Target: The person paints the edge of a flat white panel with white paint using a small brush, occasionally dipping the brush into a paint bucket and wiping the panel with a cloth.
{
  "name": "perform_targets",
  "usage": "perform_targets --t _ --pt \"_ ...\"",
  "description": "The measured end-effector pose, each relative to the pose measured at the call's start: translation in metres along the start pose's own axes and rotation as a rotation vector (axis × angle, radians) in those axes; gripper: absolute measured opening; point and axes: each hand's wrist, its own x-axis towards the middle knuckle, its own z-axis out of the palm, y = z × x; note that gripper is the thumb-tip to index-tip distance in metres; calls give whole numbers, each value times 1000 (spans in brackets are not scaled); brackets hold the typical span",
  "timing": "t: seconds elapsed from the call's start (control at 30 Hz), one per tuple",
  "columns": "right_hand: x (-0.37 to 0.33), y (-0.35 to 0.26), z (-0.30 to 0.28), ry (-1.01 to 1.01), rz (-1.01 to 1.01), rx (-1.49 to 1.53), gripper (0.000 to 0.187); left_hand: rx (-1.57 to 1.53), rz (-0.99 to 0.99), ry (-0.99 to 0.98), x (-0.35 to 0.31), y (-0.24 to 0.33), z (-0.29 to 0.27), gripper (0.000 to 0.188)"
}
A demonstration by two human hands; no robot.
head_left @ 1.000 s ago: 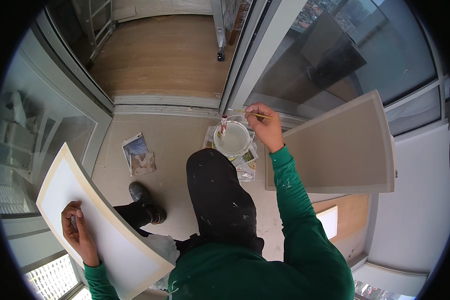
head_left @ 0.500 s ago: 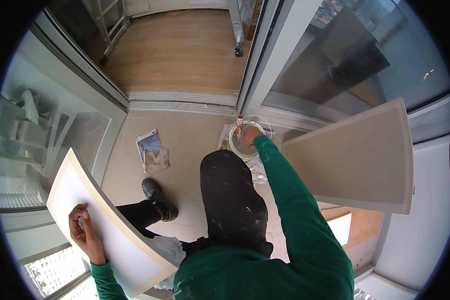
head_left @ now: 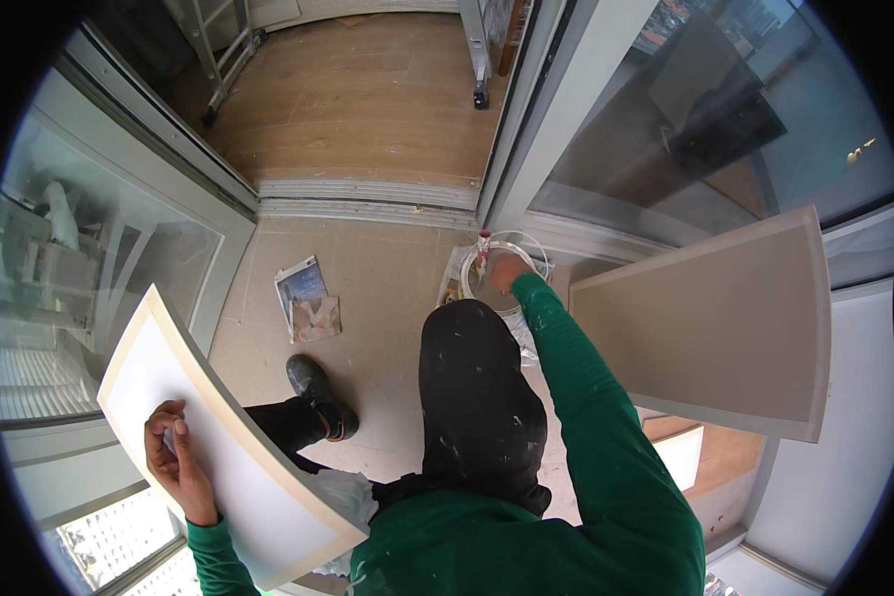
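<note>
A large white panel with a cream border is tilted across my left side, beside my leg. My left hand lies against its white face, fingers loosely bent and thumb apart, with nothing visible between them. My right hand reaches over the right side of a round white bucket with greyish contents. The fingers look closed, but whatever they may hold is hidden. A brush with a red handle stands in the bucket, left of the hand.
A beige panel leans at the right by the glass door. Magazine pages lie on the floor near my boot. Plastic sheeting lies beside the bucket. A sill leads to a wooden floor with a ladder.
The view has shifted slightly, and my knee appears a little farther right. Both hands stay in nearly the same places, at the panel and the bucket.
</note>
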Motion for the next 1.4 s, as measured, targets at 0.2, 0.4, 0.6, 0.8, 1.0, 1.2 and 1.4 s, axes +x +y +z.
perform_targets --t 0.2,0.4,0.6,0.8,1.0,1.2,1.4 --pt "-92 25 -10 515 -146 554 17 -20 -10 3 2 8 3 13" --pt "-169 37 16 551 -142 712 18 -45 5 -21 4 9 3 13" --pt "-203 44 39 670 -145 599 16 -59 36 -60 8 12 8 13" --pt "-198 31 29 716 -129 669 15 -67 31 -41 1 6 -2 11" --pt "-180 62 71 664 -41 1139 9 8 79 -24 17 21 12 9" --pt "-180 50 76 677 1 1369 13 18 82 6 9 16 5 10" --pt "-203 68 66 644 -10 1752 23 63 109 3 8 16 5 14"
